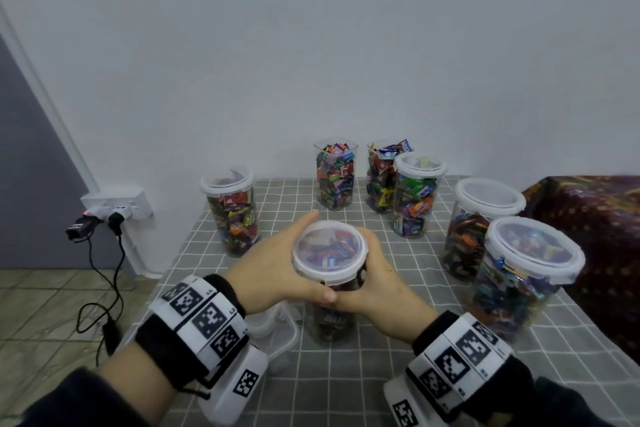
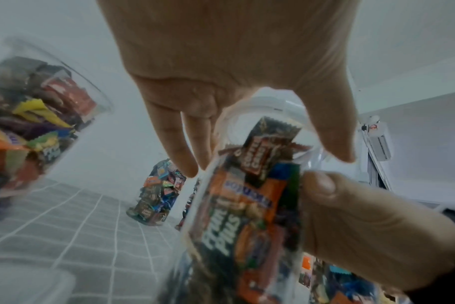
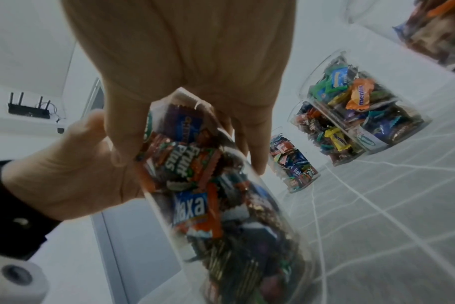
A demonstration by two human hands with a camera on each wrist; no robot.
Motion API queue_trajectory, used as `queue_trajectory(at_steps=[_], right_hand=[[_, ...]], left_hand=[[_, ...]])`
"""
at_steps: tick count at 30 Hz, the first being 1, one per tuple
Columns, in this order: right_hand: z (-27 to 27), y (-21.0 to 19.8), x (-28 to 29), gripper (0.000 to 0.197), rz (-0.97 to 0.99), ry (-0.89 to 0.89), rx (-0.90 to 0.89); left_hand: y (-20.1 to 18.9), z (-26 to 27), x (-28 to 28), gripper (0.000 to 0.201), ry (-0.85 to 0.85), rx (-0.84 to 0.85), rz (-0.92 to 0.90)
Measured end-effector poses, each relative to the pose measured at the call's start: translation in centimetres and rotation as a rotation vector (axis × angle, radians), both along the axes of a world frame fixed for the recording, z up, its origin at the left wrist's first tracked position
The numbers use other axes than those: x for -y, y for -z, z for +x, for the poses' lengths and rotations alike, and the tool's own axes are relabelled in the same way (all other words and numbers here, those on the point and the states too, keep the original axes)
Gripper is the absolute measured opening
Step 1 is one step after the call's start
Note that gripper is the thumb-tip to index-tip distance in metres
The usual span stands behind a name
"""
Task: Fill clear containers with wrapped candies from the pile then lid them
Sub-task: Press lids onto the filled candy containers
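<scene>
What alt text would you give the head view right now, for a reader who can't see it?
Both hands, left hand and right hand, grip a candy-filled clear container just under its white lid on a grey checked tablecloth. Four lidded candy containers and two unlidded ones stand behind and to the sides.
</scene>
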State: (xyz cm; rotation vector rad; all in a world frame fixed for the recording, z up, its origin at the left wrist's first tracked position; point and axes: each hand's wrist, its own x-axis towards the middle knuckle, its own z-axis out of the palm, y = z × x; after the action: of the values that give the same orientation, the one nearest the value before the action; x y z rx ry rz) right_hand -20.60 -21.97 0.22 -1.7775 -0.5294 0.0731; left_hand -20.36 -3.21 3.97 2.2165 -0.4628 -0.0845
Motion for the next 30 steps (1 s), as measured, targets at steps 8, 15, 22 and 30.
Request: queue_trajectory(at_steps=[8,15,22,30], right_hand=[[7.8,-2.6,-0.7,0.078,-0.316,0.076,0.084],[15.0,-2.3,-0.5,0.060,-0.411,0.392,0.053],[21.1,-1.2,-1.4,0.080,-0.327,0.508,-0.014],[25.8,-0.3,-4.0,0.098,-0.164,0.611,-0.038]], left_hand=[[-0.1,6.7,-0.5,0.103,-0.325,0.124,-0.117],[-0.2,14.4,-0.6,0.108,-0.569,0.105,-0.097],[0.1,18.6,-0.5,0.105,-0.694,0.034,0.002],[0.5,19.9,-0.6,0.103,-0.731,0.003,-0.042]])
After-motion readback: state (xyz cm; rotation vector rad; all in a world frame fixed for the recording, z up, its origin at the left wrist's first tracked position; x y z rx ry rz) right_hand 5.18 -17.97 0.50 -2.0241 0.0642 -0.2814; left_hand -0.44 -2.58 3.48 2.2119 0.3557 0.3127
